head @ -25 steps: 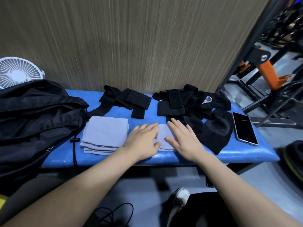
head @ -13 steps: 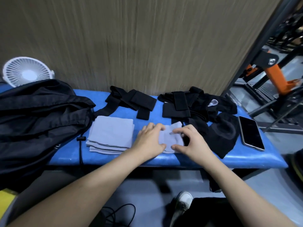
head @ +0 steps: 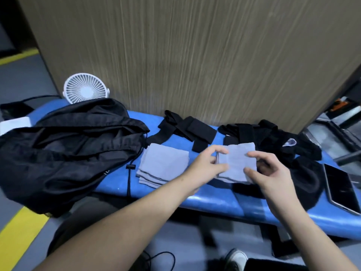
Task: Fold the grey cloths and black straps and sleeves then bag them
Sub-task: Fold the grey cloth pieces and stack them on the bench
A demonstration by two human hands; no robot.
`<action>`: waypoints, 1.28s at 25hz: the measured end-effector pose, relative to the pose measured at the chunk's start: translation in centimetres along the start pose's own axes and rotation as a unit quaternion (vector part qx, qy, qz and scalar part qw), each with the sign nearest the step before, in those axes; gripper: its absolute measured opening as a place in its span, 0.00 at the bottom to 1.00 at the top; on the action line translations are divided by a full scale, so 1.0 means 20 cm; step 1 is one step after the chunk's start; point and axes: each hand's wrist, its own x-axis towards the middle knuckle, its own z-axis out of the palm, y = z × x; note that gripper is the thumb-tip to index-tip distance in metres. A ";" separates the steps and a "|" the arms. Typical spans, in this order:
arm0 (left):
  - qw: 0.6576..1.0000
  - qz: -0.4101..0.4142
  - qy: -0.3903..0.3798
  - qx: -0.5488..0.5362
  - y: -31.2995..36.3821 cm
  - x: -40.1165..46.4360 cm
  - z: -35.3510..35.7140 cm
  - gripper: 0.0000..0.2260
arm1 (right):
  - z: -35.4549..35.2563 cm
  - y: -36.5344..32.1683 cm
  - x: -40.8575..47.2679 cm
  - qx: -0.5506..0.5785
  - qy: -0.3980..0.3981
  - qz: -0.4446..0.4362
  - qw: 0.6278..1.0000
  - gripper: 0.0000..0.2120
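**Two hands hold a folded grey cloth over the blue bench**

The left hand [head: 207,163] pinches the left edge of a folded grey cloth [head: 236,163]. Its thumb and fingers are curled round that edge. The right hand [head: 267,173] holds the right side of the same cloth. Its thumb and one finger press the cloth from that side, and its other fingers are bent behind. The cloth looks lifted a little off the blue bench [head: 211,200], but how far cannot be told.

At 9 o'clock from the held cloth, just beside the left hand, lies a stack of grey cloths [head: 163,165]. They are folded flat, one on top of another.

Further out at 9 o'clock is the big black bag [head: 64,153]. It lies crumpled on the bench, and its cord hangs down over the front edge. The stack sits right next to the bag.

At 11 o'clock from the held cloth, near the wall, lie the black straps [head: 187,130]. They cross over each other.

At 1 o'clock to 3 o'clock is a pile of black sleeves [head: 277,141], all bunched up. The held cloth hides part of the pile.

At 3 o'clock, at the end of the bench, is a dark phone [head: 341,190], lying flat.

A white fan [head: 86,89] stands behind the bag, at 10 o'clock, against the wooden wall [head: 195,55].
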 end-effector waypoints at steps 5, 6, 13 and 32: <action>0.993 0.053 0.039 0.096 0.12 -0.07 -0.16 0.13 | 0.11 -0.02 0.03 0.003 -0.037 0.049 0.998 0.17; 0.990 0.062 0.046 0.120 0.14 -0.10 -0.21 0.13 | 0.15 -0.03 0.04 0.001 -0.050 0.051 0.997 0.17; 0.956 0.053 0.144 0.250 0.21 -0.26 -0.56 0.12 | 0.51 -0.10 0.06 0.028 -0.109 0.073 0.991 0.15; 0.839 0.014 0.063 0.540 0.02 -0.33 -0.72 0.24 | 0.69 -0.01 0.01 -0.252 -0.201 -0.019 0.946 0.19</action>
